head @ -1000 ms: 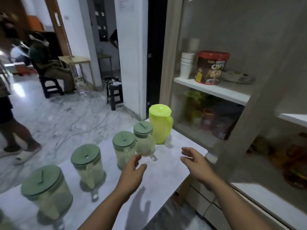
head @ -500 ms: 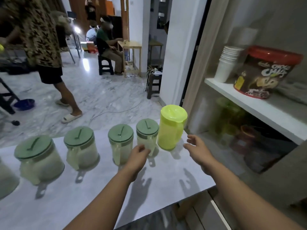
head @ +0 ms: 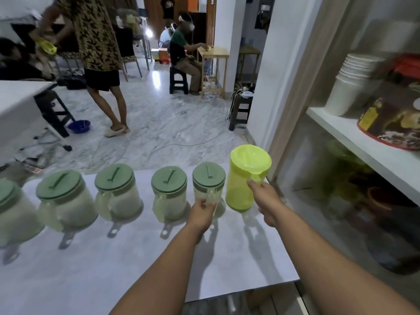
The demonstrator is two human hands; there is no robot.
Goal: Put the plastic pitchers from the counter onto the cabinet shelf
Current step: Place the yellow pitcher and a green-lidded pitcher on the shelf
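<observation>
A row of several clear plastic pitchers with green lids stands on the white counter (head: 136,269). My left hand (head: 201,213) is closed around the handle of the rightmost clear pitcher (head: 208,181). To its right, at the counter's end, stands a tall yellow-green pitcher (head: 244,178), upright on the counter. My right hand (head: 267,200) wraps its handle from the right side. The cabinet (head: 293,110) is open just right of the counter, with a white shelf (head: 363,153) above counter height.
Other clear pitchers (head: 169,194) (head: 117,192) (head: 64,201) line the counter to the left. The white shelf holds stacked paper cups (head: 354,85) and a red-lidded tub (head: 395,110). Below it are blurred green and orange containers (head: 354,178). A person (head: 100,53) walks beyond the counter.
Both hands have reached forward: the left has closed on the clear pitcher's handle, the right has gone from open beside the yellow-green pitcher to wrapped on its handle. The view has swung left.
</observation>
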